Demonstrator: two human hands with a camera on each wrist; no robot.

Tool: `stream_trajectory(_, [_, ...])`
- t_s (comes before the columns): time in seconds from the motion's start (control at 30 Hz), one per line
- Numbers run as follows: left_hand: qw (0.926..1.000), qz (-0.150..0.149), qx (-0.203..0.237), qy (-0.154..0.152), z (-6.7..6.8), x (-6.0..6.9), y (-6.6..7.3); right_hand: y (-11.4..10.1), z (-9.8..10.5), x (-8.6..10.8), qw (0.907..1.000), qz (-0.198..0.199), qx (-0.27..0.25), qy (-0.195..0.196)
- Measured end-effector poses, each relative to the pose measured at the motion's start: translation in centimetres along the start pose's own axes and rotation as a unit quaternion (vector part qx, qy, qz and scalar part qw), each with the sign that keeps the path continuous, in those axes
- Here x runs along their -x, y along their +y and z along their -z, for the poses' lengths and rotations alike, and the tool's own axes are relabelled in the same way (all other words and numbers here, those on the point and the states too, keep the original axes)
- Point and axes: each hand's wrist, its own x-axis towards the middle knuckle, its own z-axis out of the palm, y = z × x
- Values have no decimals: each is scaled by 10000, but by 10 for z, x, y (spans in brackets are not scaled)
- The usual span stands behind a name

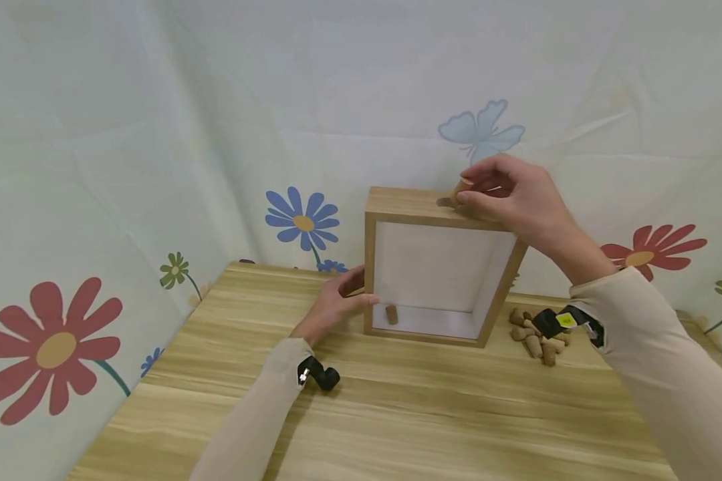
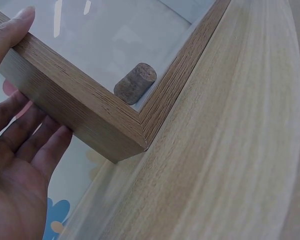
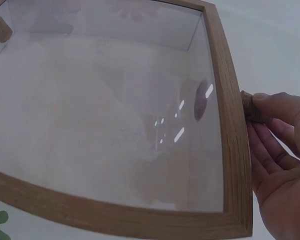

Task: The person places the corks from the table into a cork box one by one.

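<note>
Before the flowered cloth (image 1: 126, 100), we are gripping the box (image 1: 403, 200) with our left hand (image 1: 331, 304), pinching a cork (image 1: 460, 188) in our right hand (image 1: 520, 197), best squared to the hole (image 1: 443, 202).

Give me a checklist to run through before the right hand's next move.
1. Box steadied: ok; the left hand holds the left side of the wooden box.
2. Box upright on the table: ok.
3. Grip: ok; the right hand pinches the held cork.
4. Held cork lined up with the opening: cannot tell; it is right at the opening, part of which shows uncovered.
5. Space inside below the opening: ok; the inner cork sits at lower left.
6. More corks ready: ok; the cork pile lies right of the box.
</note>
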Motion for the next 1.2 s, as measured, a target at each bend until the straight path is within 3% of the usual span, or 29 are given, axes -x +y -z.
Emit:
stream_trajectory(0.3, [10000, -13, 59, -17, -2, 1, 4, 3, -14, -5, 9994, 25, 338, -92])
stream_trajectory(0.63, [10000, -5, 49, -20, -2, 0, 4, 3, -16, -3, 9975, 389, 532, -249])
stream_trajectory(1.0, [9998, -51, 176, 9, -5, 1, 5, 5, -9, 6, 9986, 140, 430, -277])
stream_trajectory(1.2, [9998, -73, 171, 7, -4, 1, 3, 7, 4, 25, 9996, -5, 275, 65])
